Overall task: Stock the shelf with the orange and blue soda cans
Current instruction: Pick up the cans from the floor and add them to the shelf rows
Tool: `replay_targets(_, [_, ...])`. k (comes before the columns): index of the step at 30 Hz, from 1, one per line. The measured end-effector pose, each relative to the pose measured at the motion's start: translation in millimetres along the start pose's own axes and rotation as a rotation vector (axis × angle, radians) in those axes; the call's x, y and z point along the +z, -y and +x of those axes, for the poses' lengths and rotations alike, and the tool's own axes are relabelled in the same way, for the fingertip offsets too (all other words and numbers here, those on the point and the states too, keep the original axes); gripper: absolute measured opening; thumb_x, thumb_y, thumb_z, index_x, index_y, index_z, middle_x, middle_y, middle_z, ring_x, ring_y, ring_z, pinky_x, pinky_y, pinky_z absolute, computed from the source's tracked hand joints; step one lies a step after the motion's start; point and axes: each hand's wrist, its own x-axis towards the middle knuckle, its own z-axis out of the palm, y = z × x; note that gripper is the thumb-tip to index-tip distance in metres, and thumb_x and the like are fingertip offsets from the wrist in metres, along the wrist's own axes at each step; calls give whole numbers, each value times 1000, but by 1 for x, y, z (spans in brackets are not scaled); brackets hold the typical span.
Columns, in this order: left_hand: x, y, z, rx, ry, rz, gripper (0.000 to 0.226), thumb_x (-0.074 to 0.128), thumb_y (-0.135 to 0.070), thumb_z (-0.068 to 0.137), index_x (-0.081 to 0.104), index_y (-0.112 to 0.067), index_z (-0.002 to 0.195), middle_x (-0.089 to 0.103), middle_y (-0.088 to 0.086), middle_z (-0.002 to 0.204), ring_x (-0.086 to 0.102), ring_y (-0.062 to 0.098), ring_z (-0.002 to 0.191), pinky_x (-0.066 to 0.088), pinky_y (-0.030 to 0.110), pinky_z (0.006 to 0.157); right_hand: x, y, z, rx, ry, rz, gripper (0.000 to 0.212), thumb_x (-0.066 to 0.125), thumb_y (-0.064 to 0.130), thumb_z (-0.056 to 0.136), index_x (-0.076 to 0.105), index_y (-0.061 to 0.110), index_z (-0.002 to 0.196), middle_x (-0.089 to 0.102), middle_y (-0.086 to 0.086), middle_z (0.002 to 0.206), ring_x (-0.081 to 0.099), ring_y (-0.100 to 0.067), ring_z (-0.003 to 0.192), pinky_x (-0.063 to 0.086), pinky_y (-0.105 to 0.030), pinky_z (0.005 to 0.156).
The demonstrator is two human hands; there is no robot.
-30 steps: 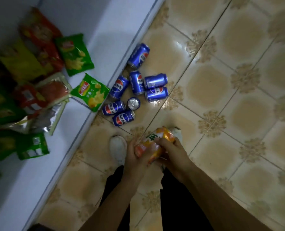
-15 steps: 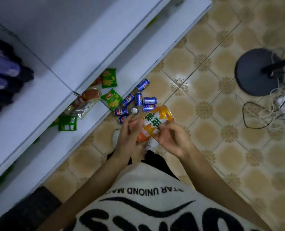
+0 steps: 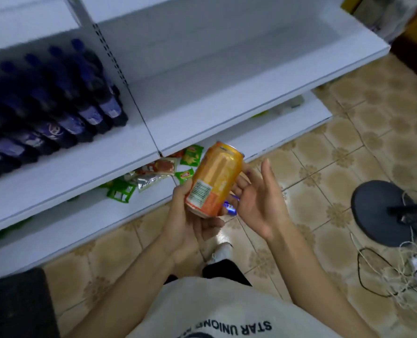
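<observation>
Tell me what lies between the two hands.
The orange soda can, tilted, in the head view: the left hand grips its lower end, the right hand is open beside it.

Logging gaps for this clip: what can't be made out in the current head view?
All head view.
Blue cans: only a sliver shows between the orange can and right hand; count hidden.
Dark bottles: motion-blurred, labels unreadable.
Snack bags: partly covered by the shelf above.
Black stand: cut by the right edge.

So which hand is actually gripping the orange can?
The left hand: its thumb and fingers curl round the lower end of the orange can. The right hand lies open beside it, fingers straight.
</observation>
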Motion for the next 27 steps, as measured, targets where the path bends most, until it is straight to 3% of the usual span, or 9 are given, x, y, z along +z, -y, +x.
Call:
replay_targets(3, [-17, -10, -32, -62, 182, -242, 72, 50, -68, 66, 71, -3, 87, 62, 11, 70, 57, 14, 44, 49, 20, 39, 42, -12, -6, 0, 117, -66, 75, 84, 64, 45, 67, 18, 101, 65, -4, 87, 59, -15, 72, 51, -29, 64])
replay_targets(7, [-53, -23, -77, 24, 334, -391, 71, 54, -69, 69, 71, -4, 94, 63, 11, 70, 60, 15, 47, 53, 21, 44, 108, -42, -16, -31, 287, -176, 84, 80, 65, 54, 60, 13, 117, 57, -15, 104, 50, -31, 97, 38, -46, 90])
replay_targets(9, [-72, -31, -102, 214, 172, -322, 65, 55, -63, 71, 72, -3, 89, 66, 14, 71, 63, 18, 47, 53, 22, 42, 142, -64, -22, -47, 349, -261, 94, 77, 68, 55, 53, 12, 127, 53, -15, 108, 48, -29, 100, 41, -47, 92])
replay_targets(11, [-94, -39, -128, 550, -95, -148, 53, 65, -55, 65, 65, -12, 96, 71, 12, 82, 69, 23, 59, 55, 26, 48, 176, -89, -30, -68, 380, -342, 98, 75, 72, 53, 51, 14, 129, 58, -9, 102, 52, -22, 93, 45, -35, 82])
replay_targets(14, [-134, -50, -168, 1015, -528, 246, 49, 74, -49, 56, 50, -31, 96, 68, -11, 89, 69, 14, 76, 58, 31, 62, 225, -129, -42, -94, 422, -395, 96, 74, 73, 53, 51, 19, 130, 59, -6, 104, 50, -22, 94, 41, -38, 82])
replay_targets(18, [-194, -60, -226, 1323, -787, 437, 58, 81, -35, 62, 46, -41, 107, 61, -22, 106, 64, 1, 93, 55, 22, 73, 291, -189, -67, -150, 490, -497, 76, 80, 50, 65, 51, 22, 129, 67, 0, 116, 65, -16, 101, 54, -31, 77])
replay_targets(21, [-238, -62, -263, 1391, -863, 447, 69, 83, -30, 63, 45, -42, 119, 56, -8, 120, 61, 11, 107, 57, 36, 80, 336, -236, -85, -220, 514, -608, 65, 79, 17, 72, 48, 16, 129, 67, -7, 117, 66, -23, 106, 57, -37, 83])
replay_targets(23, [-260, -62, -286, 1425, -841, 450, 71, 84, -33, 64, 43, -43, 121, 53, -7, 124, 60, 13, 110, 57, 34, 80, 358, -258, -94, -274, 520, -658, 71, 81, 13, 66, 48, 14, 129, 68, -9, 114, 67, -25, 104, 56, -45, 87])
replay_targets(27, [-294, -59, -328, 1352, -534, 175, 76, 84, -36, 65, 40, -43, 126, 57, -18, 121, 61, 8, 109, 54, 21, 77, 392, -282, -102, -320, 643, -741, 60, 75, 6, 68, 52, 15, 123, 70, -6, 106, 67, -27, 102, 56, -44, 84])
